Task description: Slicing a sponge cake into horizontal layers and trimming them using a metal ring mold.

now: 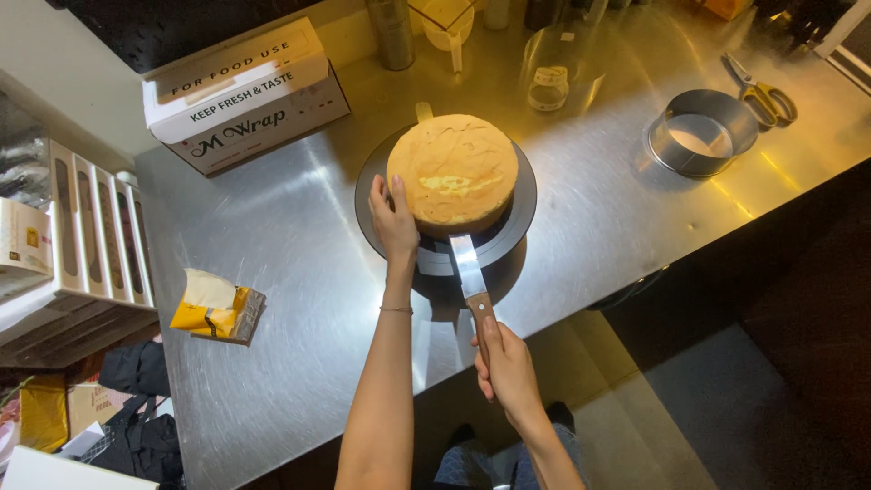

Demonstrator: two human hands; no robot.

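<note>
A round golden sponge cake (453, 169) sits on a black turntable (519, 218) on a steel counter (290, 227). My left hand (393, 218) presses flat against the cake's left side. My right hand (504, 363) grips the wooden handle of a flat metal spatula (465, 265). Its blade points away from me and its tip slips under the near edge of the cake.
A white cardboard box of wrap (243, 95) lies at the back left. A small yellow packet (216, 307) rests near the left edge. At the right sit a metal cake ring (700, 132) and yellow-handled scissors (760, 91). Jars and cups (446, 25) stand along the back.
</note>
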